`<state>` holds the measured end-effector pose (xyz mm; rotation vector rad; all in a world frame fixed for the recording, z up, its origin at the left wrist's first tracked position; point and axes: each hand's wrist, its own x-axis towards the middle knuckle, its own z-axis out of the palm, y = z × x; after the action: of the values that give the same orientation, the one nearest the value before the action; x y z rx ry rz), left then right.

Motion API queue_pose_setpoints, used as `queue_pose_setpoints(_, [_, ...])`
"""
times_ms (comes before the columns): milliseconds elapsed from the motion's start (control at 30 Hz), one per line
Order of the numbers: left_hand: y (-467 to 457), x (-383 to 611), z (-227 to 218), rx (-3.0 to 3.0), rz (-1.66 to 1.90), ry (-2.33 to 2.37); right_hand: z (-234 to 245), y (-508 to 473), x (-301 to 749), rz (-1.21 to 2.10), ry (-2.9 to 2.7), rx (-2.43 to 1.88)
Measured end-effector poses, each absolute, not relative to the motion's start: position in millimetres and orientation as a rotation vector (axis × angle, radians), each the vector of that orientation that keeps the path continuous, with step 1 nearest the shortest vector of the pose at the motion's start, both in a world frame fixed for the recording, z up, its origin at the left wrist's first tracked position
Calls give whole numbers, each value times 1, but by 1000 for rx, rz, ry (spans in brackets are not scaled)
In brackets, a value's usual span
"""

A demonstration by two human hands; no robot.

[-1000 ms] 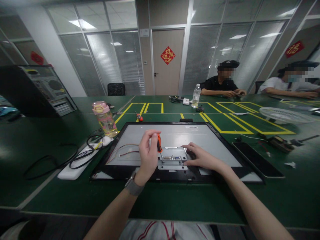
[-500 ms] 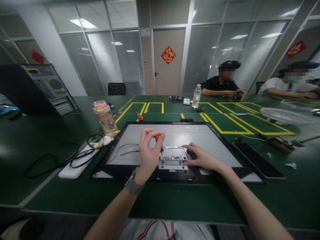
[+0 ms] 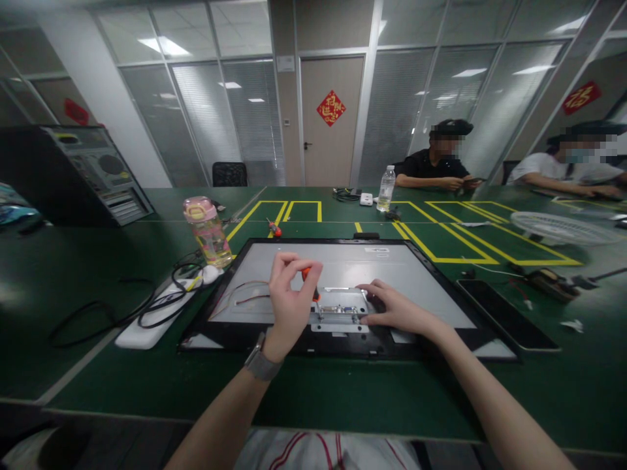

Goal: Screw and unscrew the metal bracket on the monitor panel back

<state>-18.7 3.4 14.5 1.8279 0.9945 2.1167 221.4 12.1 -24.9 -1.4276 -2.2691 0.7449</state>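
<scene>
My left hand (image 3: pixel 290 299) pinches the orange-and-black handle of a screwdriver (image 3: pixel 316 296) between thumb and fingertips. The screwdriver points down, its tip at the left part of a silver metal bracket (image 3: pixel 337 328) with connector ports in its middle. On the bracket's right side, my right hand (image 3: pixel 392 309) grips the edge, thumb in front and fingers behind; the far fingertips are partly hidden. Beneath both hands lies a flat monitor panel (image 3: pixel 416 281) with a grey back and black frame. Thin wires (image 3: pixel 249 299) run across the panel to the left of my left hand.
Left of the panel are a white power strip (image 3: pixel 142 333) with black cable and a pink-lidded bottle (image 3: pixel 208 232). A phone-like black slab (image 3: pixel 507 313) lies at right. Behind are a red screwdriver (image 3: pixel 275 230) and a water bottle (image 3: pixel 386 189). Two people sit across the table.
The screwdriver handle has turned or tilted slightly in my left hand's fingers. My right hand stays in place on the bracket.
</scene>
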Motion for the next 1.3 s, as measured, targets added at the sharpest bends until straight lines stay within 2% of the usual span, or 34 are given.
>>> queue_pose_setpoints(300, [3, -19, 13, 1709, 1896, 961, -22, 11, 220, 747, -2268, -1448])
queue_pose_setpoints(500, [1, -17, 16, 1811, 2052, 1009, -24, 11, 221, 744, -2268, -1430])
queue_pose_setpoints(1067, [4, -17, 12, 1703, 1808, 942, -24, 12, 221, 754, -2266, -1430])
queue_pose_setpoints(1300, [5, -16, 13, 1749, 1928, 995, -25, 12, 221, 735, -2271, -1433])
